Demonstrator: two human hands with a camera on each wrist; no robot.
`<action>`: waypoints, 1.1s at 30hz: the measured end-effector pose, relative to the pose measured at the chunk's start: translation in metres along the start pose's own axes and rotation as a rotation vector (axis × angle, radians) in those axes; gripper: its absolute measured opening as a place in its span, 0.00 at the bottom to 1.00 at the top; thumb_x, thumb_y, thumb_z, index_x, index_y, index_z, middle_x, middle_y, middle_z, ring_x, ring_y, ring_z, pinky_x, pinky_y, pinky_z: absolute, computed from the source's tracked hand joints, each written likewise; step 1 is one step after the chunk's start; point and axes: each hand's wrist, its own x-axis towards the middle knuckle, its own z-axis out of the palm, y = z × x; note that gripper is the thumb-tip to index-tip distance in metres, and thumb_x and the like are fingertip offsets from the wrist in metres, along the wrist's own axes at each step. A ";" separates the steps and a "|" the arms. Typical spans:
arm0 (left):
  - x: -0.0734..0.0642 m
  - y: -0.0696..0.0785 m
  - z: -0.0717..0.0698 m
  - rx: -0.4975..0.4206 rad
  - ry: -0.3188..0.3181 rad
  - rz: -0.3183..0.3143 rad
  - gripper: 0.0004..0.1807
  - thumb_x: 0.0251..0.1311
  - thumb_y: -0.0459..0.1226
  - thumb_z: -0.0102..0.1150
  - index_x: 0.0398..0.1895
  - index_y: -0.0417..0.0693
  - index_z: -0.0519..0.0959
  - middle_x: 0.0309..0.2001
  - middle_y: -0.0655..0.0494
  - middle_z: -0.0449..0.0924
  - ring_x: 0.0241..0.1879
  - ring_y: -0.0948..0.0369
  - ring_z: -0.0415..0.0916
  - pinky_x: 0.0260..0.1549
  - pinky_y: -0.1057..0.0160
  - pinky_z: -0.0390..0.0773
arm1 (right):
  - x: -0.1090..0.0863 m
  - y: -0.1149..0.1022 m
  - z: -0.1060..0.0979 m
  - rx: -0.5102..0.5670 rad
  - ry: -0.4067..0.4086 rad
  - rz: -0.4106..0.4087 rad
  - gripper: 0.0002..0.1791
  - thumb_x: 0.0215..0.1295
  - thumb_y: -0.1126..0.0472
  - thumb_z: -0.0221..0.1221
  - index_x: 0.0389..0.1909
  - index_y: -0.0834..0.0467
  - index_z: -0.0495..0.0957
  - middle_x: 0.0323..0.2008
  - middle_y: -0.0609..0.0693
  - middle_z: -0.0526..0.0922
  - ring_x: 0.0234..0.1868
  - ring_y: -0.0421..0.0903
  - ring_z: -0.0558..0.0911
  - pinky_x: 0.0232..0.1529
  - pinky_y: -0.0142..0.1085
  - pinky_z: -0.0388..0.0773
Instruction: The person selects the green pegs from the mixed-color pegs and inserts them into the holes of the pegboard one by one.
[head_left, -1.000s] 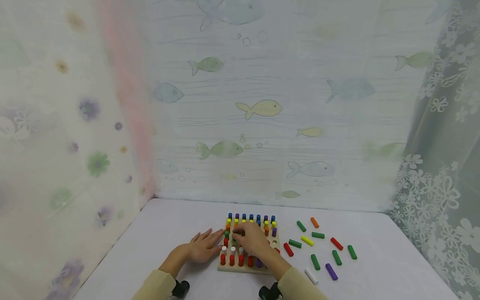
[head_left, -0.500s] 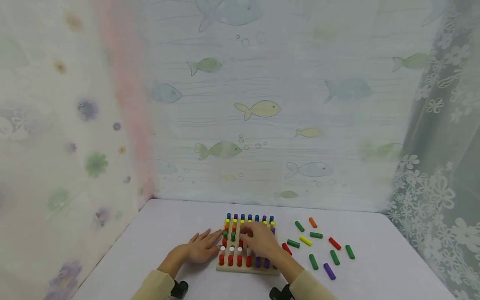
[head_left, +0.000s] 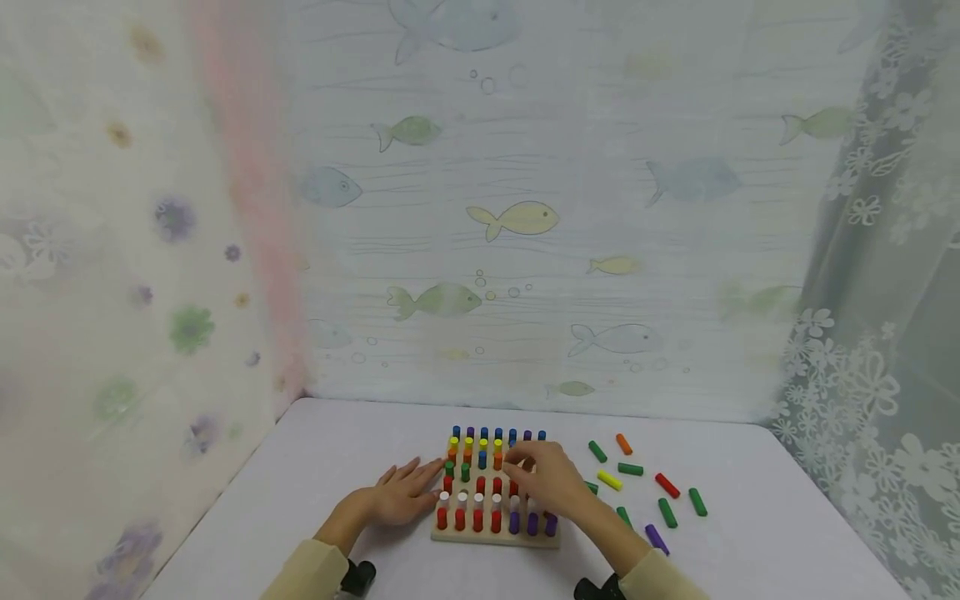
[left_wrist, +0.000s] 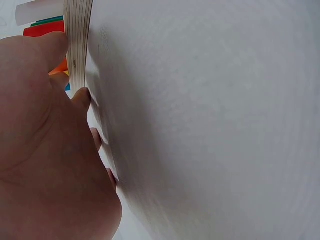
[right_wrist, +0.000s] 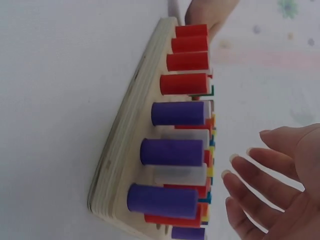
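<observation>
A wooden pegboard (head_left: pixel 495 542) bears rows of upright coloured pegs. My left hand (head_left: pixel 401 496) lies spread on the table at its left side; the left wrist view shows the thumb against the board's edge (left_wrist: pixel 77 40). Over the board's right half hovers my right hand (head_left: pixel 551 479), hiding some pegs. In the right wrist view its fingers (right_wrist: pixel 260 175) are apart and relaxed with nothing between them, beside the tops of the purple pegs (right_wrist: pixel 172 152). Two green pegs (head_left: pixel 465 472) stand at the left of the middle row.
Loose pegs lie scattered right of the board: several green ones (head_left: pixel 667 512), an orange (head_left: pixel 624 443), a yellow (head_left: pixel 610 480), a red (head_left: pixel 667 485) and a purple (head_left: pixel 656 538). My right forearm covers part of that area. A patterned curtain (head_left: pixel 450 250) hangs behind the table.
My right hand let go of a green peg, now standing second in the middle row, and moved right across the board. The left hand stayed put. The view shifted slightly.
</observation>
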 end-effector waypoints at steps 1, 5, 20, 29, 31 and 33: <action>0.000 0.000 0.000 0.001 -0.002 -0.002 0.42 0.73 0.64 0.41 0.83 0.57 0.51 0.81 0.52 0.55 0.81 0.44 0.40 0.75 0.33 0.35 | -0.002 0.000 -0.003 -0.001 0.001 -0.005 0.08 0.73 0.57 0.61 0.44 0.56 0.86 0.36 0.41 0.85 0.38 0.43 0.79 0.33 0.31 0.76; 0.001 -0.001 0.001 -0.001 -0.006 -0.006 0.41 0.74 0.63 0.41 0.83 0.56 0.52 0.81 0.53 0.54 0.81 0.45 0.41 0.75 0.33 0.35 | -0.008 0.001 -0.015 0.016 0.006 -0.027 0.08 0.73 0.57 0.62 0.44 0.57 0.86 0.35 0.41 0.84 0.37 0.43 0.79 0.32 0.30 0.76; -0.005 0.008 -0.008 0.003 -0.018 -0.032 0.40 0.74 0.62 0.43 0.83 0.56 0.53 0.80 0.53 0.56 0.81 0.47 0.42 0.76 0.35 0.37 | -0.027 0.021 -0.058 -0.026 0.077 0.038 0.06 0.71 0.59 0.64 0.44 0.54 0.86 0.39 0.42 0.87 0.40 0.42 0.80 0.34 0.30 0.79; -0.003 0.006 -0.008 0.006 -0.020 0.000 0.40 0.75 0.63 0.41 0.83 0.57 0.51 0.81 0.50 0.55 0.81 0.43 0.40 0.74 0.31 0.35 | -0.044 0.038 -0.085 -0.022 0.086 0.048 0.08 0.71 0.58 0.64 0.46 0.57 0.85 0.40 0.45 0.86 0.40 0.43 0.82 0.36 0.31 0.80; -0.002 0.004 -0.007 0.012 -0.019 0.001 0.40 0.75 0.63 0.41 0.83 0.58 0.51 0.81 0.51 0.55 0.81 0.42 0.40 0.73 0.30 0.35 | -0.047 0.041 -0.090 -0.034 0.098 0.062 0.09 0.71 0.59 0.64 0.47 0.58 0.84 0.41 0.46 0.86 0.40 0.43 0.82 0.36 0.32 0.80; 0.000 0.001 -0.005 0.013 -0.018 -0.002 0.40 0.75 0.62 0.41 0.83 0.58 0.50 0.81 0.51 0.54 0.81 0.43 0.40 0.74 0.31 0.35 | -0.051 0.045 -0.096 -0.045 0.110 0.074 0.11 0.70 0.59 0.65 0.49 0.59 0.84 0.41 0.47 0.86 0.41 0.44 0.82 0.36 0.32 0.80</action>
